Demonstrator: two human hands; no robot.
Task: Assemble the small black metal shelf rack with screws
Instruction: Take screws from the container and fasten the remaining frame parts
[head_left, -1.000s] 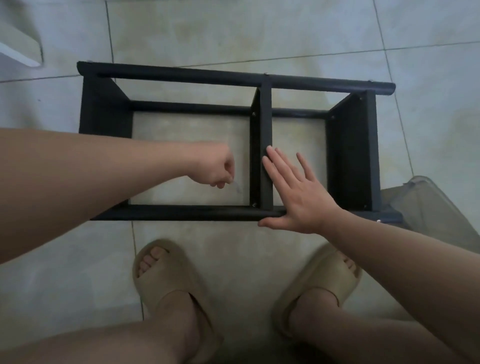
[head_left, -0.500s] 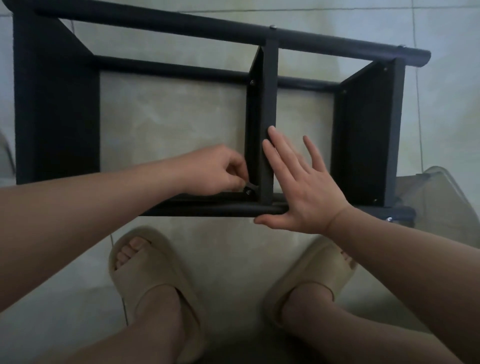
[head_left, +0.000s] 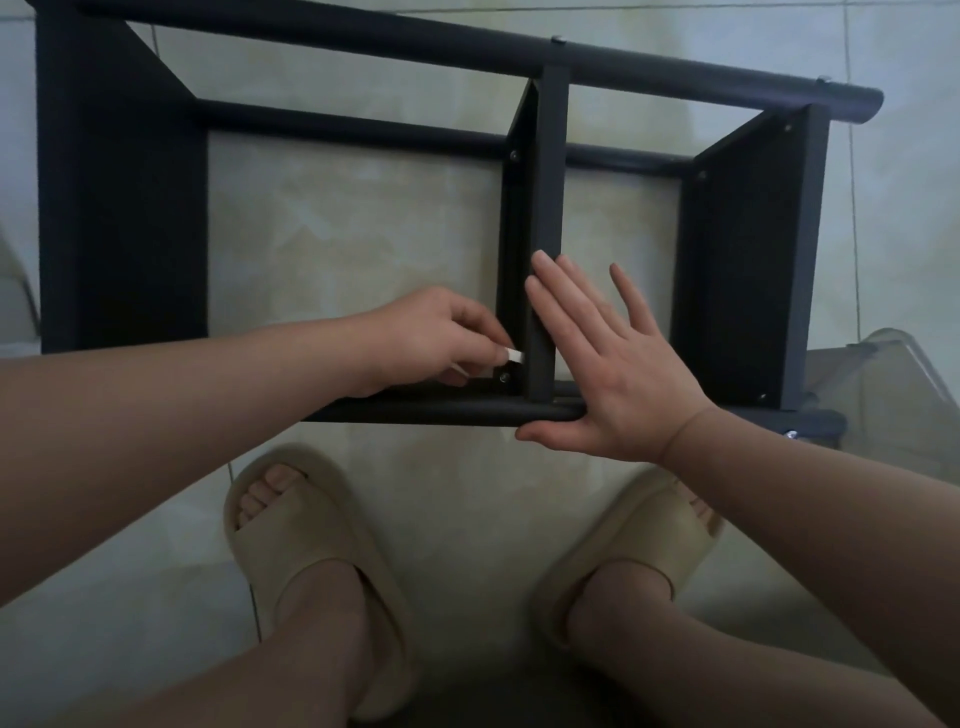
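Note:
The black metal shelf rack (head_left: 119, 208) lies on its side on the tiled floor, with a middle divider panel (head_left: 545, 208) running between its round rails. My right hand (head_left: 618, 369) lies flat with straight fingers against the divider's right face and the near rail (head_left: 441, 413). My left hand (head_left: 436, 338) has its fingers curled beside the divider's lower left corner, pinching something small and pale at its fingertips. A screw head (head_left: 504, 377) shows in the panel just below those fingertips.
My feet in beige slippers (head_left: 311, 561) stand on the floor just in front of the rack. A clear plastic container (head_left: 883, 395) sits at the right, behind the rack's end panel (head_left: 748, 260). Tiled floor surrounds everything.
The view has come closer to the rack. My left hand moved right, from the open bay to the divider's lower corner. My right hand stayed pressed on the divider.

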